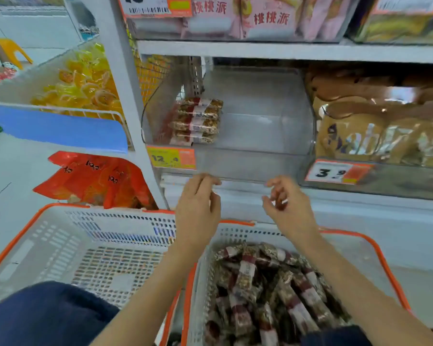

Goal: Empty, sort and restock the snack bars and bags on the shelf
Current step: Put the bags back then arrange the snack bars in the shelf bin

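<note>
A: So, from the head camera, how far along is this?

B: Restocking looks barely begun, I'd judge. The clear bin [260,126] on the shelf holds one small stack of snack bars [198,121] against its left wall; the rest of the bin is bare. Below the bin, the right basket [375,248] is heaped with loose bars [265,290], so most of the stock is left to put back. The left basket [60,245], beside it, has nothing in it that I can see.

A: And the hands?

B: Both hover just below the bin's front lip, above the baskets. The left hand [198,208] has loosely curled fingers and holds nothing. The right hand [285,203] has fingers and thumb bent toward each other, but I see no bar between them, so I take it as free too.

A: Anything hard to read?

B: Right of the bin, the brown bags [380,136] are blurred. The price tag [171,158] under the bin's left corner reads twelve-something; the small digits are unclear. Red bags [95,178] lie left of the bin, partly behind the left basket. A dark-clothed knee [48,315] covers that basket's near corner.
</note>
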A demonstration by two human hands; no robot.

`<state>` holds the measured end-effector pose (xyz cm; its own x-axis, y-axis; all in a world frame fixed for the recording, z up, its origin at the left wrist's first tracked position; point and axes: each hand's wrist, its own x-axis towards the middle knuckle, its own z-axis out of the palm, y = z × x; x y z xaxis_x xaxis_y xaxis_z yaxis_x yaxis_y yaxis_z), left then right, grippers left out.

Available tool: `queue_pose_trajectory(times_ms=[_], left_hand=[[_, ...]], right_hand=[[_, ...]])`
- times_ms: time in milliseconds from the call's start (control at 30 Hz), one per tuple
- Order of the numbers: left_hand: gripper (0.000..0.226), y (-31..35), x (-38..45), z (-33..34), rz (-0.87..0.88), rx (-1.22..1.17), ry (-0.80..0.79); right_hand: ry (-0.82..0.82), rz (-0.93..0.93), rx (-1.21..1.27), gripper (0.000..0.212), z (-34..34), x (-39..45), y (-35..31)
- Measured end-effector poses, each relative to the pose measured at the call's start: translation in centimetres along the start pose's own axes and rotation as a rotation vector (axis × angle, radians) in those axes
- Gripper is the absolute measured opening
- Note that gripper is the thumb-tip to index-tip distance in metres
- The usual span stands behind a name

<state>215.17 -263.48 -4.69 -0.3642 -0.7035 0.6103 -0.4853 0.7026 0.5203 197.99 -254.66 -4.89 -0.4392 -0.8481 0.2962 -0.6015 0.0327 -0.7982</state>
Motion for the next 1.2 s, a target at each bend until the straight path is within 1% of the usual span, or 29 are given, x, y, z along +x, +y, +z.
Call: queue_pose_trajectory(times_ms=[33,100,133,167,200,233,267,300,367,433,467,533,567,633,700,800,900,933,1000,1133,1200], left_hand=[[0.025,0.1,-2.9,1.2,-0.087,-0.004,-0.127],[0.031,-0.6,-9.0,4.0,-0.288,0.007,-0.458],[0.034,-1.3,-12.1,5.4,-0.375,0.001,-0.629],[0.033,-1.9,-14.9,6.6,-0.446,-0.023,-0.784],[0.028,-2.6,-17.5,7.5,-0.51,-0.045,-0.906],[0.022,-3.3,-19.8,8.3,-0.579,-0.053,-0.989],[0.019,-3.7,-21.8,8.7,-0.656,-0.074,-1.025],[0.02,-4.4,-23.7,9.1,-0.743,-0.127,-1.018],[0.03,-5.0,-25.9,9.6,-0.957,-0.277,-0.926],[0.035,-5.3,-26.4,10.3,-1.208,-0.389,-0.852],[0.035,-5.3,-26.3,10.8,-1.334,-0.435,-0.836],[0.032,-5.1,-26.1,11.9,-1.553,-0.554,-0.807],[0.033,-4.8,-26.0,12.4,-1.609,-0.591,-0.789],[0.046,-4.5,-26.2,13.2,-1.641,-0.598,-0.753],[0.049,-4.0,-25.9,13.3,-1.673,-0.626,-0.728],[0.036,-3.0,-24.2,10.9,-1.742,-0.765,-0.709],[0.021,-2.1,-23.0,6.7,-1.715,-0.815,-0.729],[0.019,-1.8,-22.6,5.4,-1.697,-0.824,-0.718],[0.025,-1.0,-22.0,3.5,-1.638,-0.855,-0.656],[0.021,1.2,-20.2,1.0,-1.468,-0.99,-0.552],[0.029,1.7,-19.8,0.0,-1.366,-1.002,-0.547]], right_hand=[[-0.133,0.091,-0.058,0.029,1.0,-2.6,2.3],[-0.468,0.329,-0.154,0.034,3.0,-8.2,7.3],[-0.612,0.417,-0.198,0.04,3.8,-11.0,9.8],[-0.723,0.46,-0.249,0.046,4.5,-13.7,12.1],[-0.801,0.492,-0.295,0.053,5.2,-16.1,13.9],[-0.862,0.541,-0.329,0.062,5.7,-18.1,15.0],[-0.881,0.594,-0.322,0.07,6.3,-19.8,15.8],[-0.851,0.649,-0.271,0.077,6.8,-21.2,16.1],[-0.686,0.725,-0.168,0.085,8.0,-22.9,15.9],[-0.538,0.746,-0.159,0.092,9.2,-23.5,15.9],[-0.475,0.775,-0.154,0.094,9.5,-23.4,15.9],[-0.368,0.833,-0.11,0.095,9.8,-23.2,16.3],[-0.339,0.859,-0.077,0.092,9.7,-23.1,16.3],[-0.322,0.944,-0.011,0.077,9.2,-22.6,16.1],[-0.306,1.06,0.057,0.06,8.5,-21.9,15.7],[-0.184,1.218,0.258,0.048,7.6,-21.4,14.9],[-0.07,1.318,0.604,0.038,7.3,-21.1,12.7],[-0.064,1.319,0.727,0.034,7.2,-20.9,11.7],[-0.1,1.267,0.876,0.027,6.8,-20.2,9.5],[-0.107,1.134,1.035,0.022,5.6,-19.0,6.5],[-0.106,1.079,1.045,0.019,5.1,-18.9,5.3]])
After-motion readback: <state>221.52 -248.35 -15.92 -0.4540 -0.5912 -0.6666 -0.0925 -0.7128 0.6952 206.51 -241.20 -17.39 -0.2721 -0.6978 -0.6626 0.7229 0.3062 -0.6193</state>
